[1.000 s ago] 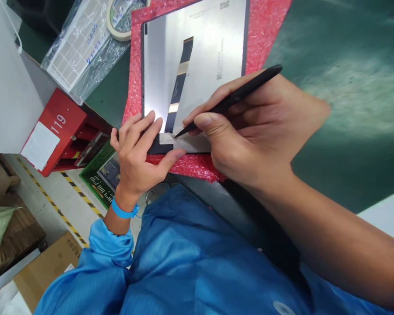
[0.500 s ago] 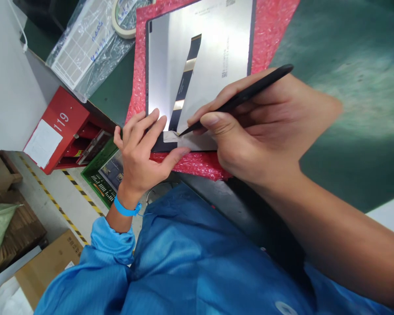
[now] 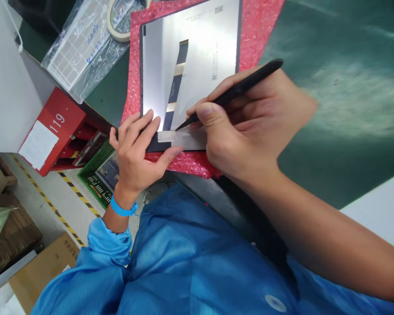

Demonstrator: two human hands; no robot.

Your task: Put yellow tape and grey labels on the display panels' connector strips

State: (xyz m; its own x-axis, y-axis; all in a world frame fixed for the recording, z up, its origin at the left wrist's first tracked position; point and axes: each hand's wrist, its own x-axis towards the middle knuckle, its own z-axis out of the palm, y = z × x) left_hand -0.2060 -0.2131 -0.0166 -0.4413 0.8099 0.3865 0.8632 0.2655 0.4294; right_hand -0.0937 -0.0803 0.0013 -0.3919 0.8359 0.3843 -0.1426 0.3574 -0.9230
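Note:
A flat silver-backed display panel with dark edges lies on pink bubble wrap. A dark flex cable with gold-coloured bands runs along its back, down to a pale strip near the lower edge. My left hand rests with spread fingers over the panel's lower left corner, its thumb at the bottom edge. Pinched in my right hand is a black pen-shaped tool with a fine point. Its tip is at the cable's lower end, by the pale strip; contact is too small to tell.
A tape roll and a plastic-bagged grid sheet lie beyond the panel's left side. At left stand a red box marked 119 and a green crate. A green work surface extends right; a white surface borders it.
The whole view has shifted slightly left. The tool's tip has moved a little up along the joint of cable and strip. My left hand keeps its place on the corner.

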